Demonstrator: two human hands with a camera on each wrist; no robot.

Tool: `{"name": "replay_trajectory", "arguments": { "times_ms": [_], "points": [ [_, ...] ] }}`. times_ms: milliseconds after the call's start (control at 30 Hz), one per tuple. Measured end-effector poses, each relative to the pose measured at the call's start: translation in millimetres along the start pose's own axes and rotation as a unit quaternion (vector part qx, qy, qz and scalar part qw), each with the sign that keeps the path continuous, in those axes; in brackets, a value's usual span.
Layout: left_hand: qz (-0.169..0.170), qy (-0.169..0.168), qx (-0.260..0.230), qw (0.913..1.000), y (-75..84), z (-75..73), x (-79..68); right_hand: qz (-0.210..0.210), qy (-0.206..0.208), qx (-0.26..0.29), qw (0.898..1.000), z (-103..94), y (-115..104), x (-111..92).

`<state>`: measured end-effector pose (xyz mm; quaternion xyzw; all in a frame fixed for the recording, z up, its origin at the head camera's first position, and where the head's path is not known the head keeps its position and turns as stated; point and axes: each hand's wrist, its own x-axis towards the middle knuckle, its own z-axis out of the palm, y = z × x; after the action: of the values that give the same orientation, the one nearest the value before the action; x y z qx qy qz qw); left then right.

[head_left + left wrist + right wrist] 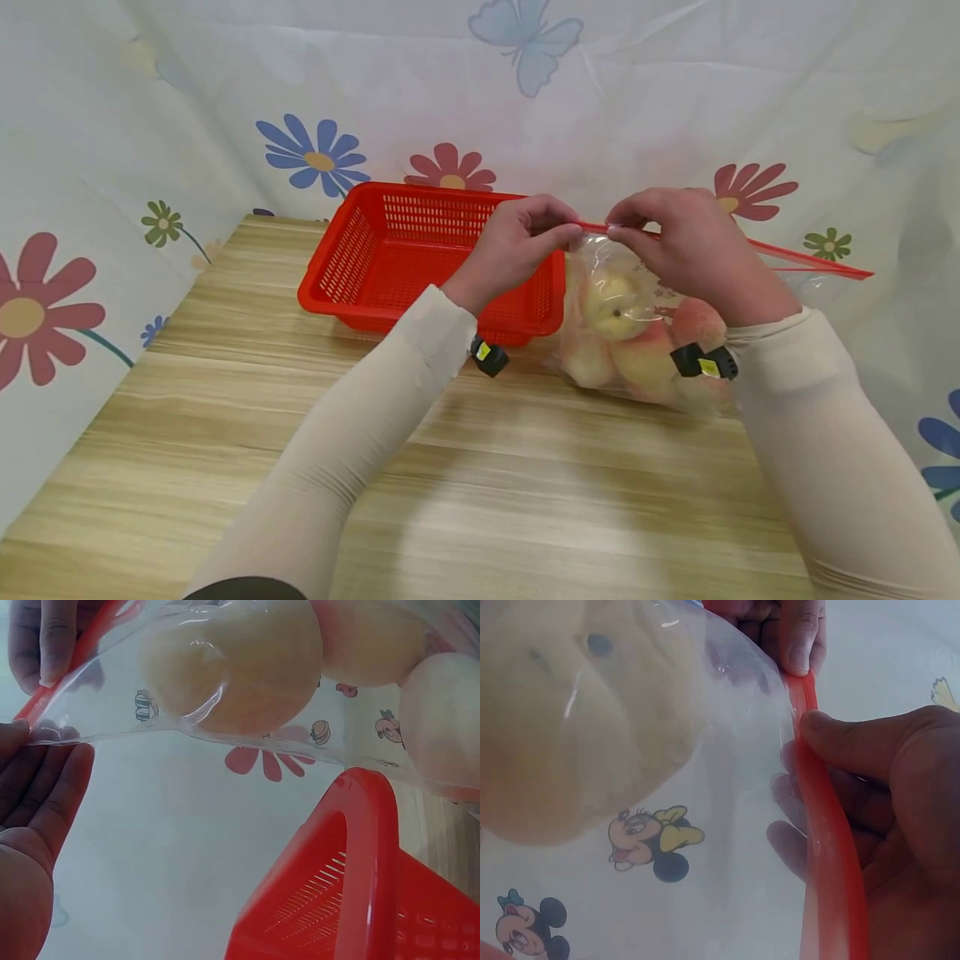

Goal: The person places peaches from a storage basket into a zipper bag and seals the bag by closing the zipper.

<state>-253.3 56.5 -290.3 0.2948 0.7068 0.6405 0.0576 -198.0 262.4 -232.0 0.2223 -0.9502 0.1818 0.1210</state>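
Observation:
A clear zip bag (592, 287) printed with cartoon figures stands on the table, with several peaches (645, 354) inside. Along its top runs a red zip strip (832, 855). At the strip's left end, my left hand (521, 246) pinches the bag's corner between thumb and fingers. My right hand (686, 246) pinches the strip just beside it, thumb (847, 742) on one face and fingers behind the plastic. The strip's far end sticks out to the right past my right wrist, where the two edges look apart.
A red plastic basket (318, 304) with slotted walls stands left of the bag, its right rim close to it; no contents show in it. The wooden table (247, 400) reaches back to a flower-printed cloth (637, 100).

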Motion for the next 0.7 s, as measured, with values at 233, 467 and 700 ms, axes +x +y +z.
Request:
{"name": "replay_trajectory", "arguments": {
  "times_ms": [233, 467, 700],
  "points": [
    [-0.002, 0.006, -0.003, 1.0000, 7.5, 1.3, -4.4, -0.003, -0.002, 0.009, 1.000, -2.2, 2.1, -2.2],
    [-0.004, 0.007, -0.008, 0.9999, 11.9, 1.0, -7.9, -0.008, 0.001, -0.007, 1.000, -3.6, 3.3, -4.6],
    [-0.005, 0.006, -0.005, 1.0000, 11.7, 0.7, -8.9, 0.000, -0.013, -0.025, 1.000, -4.6, 6.2, -6.4]
  ]
}}
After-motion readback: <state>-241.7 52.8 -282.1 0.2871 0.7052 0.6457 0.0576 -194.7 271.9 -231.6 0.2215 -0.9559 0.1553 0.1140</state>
